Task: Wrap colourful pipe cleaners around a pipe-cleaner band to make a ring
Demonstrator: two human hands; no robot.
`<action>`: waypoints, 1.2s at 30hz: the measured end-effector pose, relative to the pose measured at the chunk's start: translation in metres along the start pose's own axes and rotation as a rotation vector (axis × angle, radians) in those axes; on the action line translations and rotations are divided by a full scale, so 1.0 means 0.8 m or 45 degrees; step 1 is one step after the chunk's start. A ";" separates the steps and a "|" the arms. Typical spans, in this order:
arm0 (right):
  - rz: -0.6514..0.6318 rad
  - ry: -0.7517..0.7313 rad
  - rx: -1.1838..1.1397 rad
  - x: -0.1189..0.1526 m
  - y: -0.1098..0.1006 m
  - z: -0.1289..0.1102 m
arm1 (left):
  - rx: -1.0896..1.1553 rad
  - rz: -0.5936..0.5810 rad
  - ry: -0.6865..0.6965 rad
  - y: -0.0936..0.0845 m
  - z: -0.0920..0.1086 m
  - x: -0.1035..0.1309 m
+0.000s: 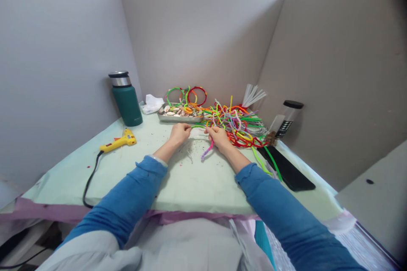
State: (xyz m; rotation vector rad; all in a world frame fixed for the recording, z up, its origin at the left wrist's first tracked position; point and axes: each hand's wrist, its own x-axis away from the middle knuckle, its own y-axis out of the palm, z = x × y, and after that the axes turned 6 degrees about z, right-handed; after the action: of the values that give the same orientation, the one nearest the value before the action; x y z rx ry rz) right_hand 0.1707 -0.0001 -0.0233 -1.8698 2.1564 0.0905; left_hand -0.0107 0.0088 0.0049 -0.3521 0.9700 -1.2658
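Observation:
My left hand (180, 134) pinches one end of a green pipe cleaner (197, 126), which bows slightly across to my right hand (218, 137). The right fingers are closed on its other end. From under the right hand hangs a pink and purple pipe cleaner (207, 151); whether it is joined to the green one is hidden by the fingers. Just beyond and to the right lies a tangled heap of coloured pipe cleaners (237, 119). Behind the left hand stands a metal tray (182, 119) holding many small flat pieces.
A yellow glue gun (118, 142) with a black cord lies left, before a green bottle (127, 100). Pipe-cleaner rings (197, 88) lean behind the tray, near a white tissue pack (152, 104). At right are a black phone-like slab (288, 169), clear jar (288, 118) and glue sticks (253, 95).

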 end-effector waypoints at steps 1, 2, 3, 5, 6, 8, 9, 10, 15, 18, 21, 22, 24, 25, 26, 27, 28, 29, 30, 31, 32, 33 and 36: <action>-0.003 -0.008 0.008 0.000 0.000 0.001 | -0.015 0.012 0.011 0.001 0.000 0.000; -0.005 -0.016 0.017 -0.001 0.000 0.002 | -0.029 0.027 0.019 0.001 -0.001 -0.001; -0.007 -0.024 0.029 -0.001 0.000 0.003 | -0.041 0.042 0.022 0.001 -0.001 -0.001; -0.009 -0.046 0.055 -0.002 0.001 0.005 | -0.050 0.073 0.023 0.001 -0.001 -0.001; -0.008 -0.057 0.064 -0.002 0.001 0.005 | -0.048 0.086 0.024 0.001 0.000 -0.001; -0.013 -0.079 0.069 -0.002 0.002 0.006 | -0.040 0.114 0.028 0.000 0.000 -0.001; -0.019 -0.090 0.066 -0.002 0.002 0.007 | -0.034 0.127 0.031 0.000 0.000 0.000; -0.024 -0.099 0.062 -0.002 0.002 0.007 | -0.028 0.141 0.034 0.000 0.000 0.000; -0.011 -0.152 0.077 -0.002 0.001 0.008 | 0.003 0.178 0.076 -0.001 0.001 0.001; 0.023 -0.199 0.080 -0.003 0.000 0.007 | 0.024 0.175 0.092 0.000 0.002 0.001; 0.055 -0.234 0.081 -0.004 0.000 0.005 | 0.040 0.203 0.112 0.002 0.002 0.002; 0.057 -0.247 0.079 -0.004 0.000 0.005 | 0.052 0.218 0.121 0.002 0.002 0.002; 0.050 -0.270 0.077 -0.003 0.000 0.005 | 0.091 0.246 0.140 0.003 0.002 0.002; 0.044 -0.280 0.075 -0.003 0.000 0.004 | 0.116 0.258 0.150 0.003 0.002 0.003; 0.040 -0.291 0.075 -0.002 0.000 0.004 | 0.143 0.271 0.161 0.003 0.002 0.003; 0.038 -0.299 0.076 -0.001 0.000 0.003 | 0.169 0.284 0.167 0.002 0.002 0.003; 0.037 -0.307 0.081 -0.001 0.000 0.002 | 0.196 0.291 0.162 0.002 0.002 0.003; 0.036 -0.312 0.088 0.000 0.000 0.001 | 0.229 0.287 0.142 0.001 0.003 0.003; 0.034 -0.313 0.096 0.001 0.000 0.000 | 0.268 0.267 0.108 0.001 0.003 0.002; 0.031 -0.307 0.105 0.002 0.000 0.000 | 0.317 0.230 0.062 0.001 0.003 0.002; 0.026 -0.297 0.114 0.003 0.000 -0.001 | 0.379 0.182 0.008 0.000 0.002 0.001; 0.023 -0.286 0.121 0.003 0.000 -0.002 | 0.453 0.129 -0.048 0.000 0.002 0.000; 0.018 -0.260 0.133 0.003 -0.001 -0.002 | 0.683 0.024 -0.203 0.000 0.001 -0.003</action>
State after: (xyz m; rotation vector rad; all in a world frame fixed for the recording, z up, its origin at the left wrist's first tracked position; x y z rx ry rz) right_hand 0.1705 -0.0032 -0.0221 -1.7087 1.9975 0.1614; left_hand -0.0099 0.0106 0.0061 -0.0225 0.4702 -1.4020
